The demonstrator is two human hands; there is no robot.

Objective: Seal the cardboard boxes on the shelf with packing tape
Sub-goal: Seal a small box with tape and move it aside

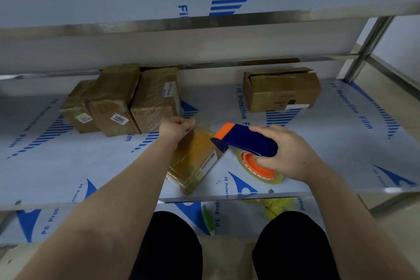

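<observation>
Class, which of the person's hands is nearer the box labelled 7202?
Left. The left hand is close by, to the front right of the box labelled 7202; the right hand, gripping the tape dispenser, is farther right.

Reads "7202" on white label [119, 118] of taped box [113, 102]; printed "PE Protective Film" across shelf [318, 143].

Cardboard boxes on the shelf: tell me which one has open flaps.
The lone box at back right: its top flaps stand loose. The trio at back left and the flat box in front are tape-wrapped.
</observation>
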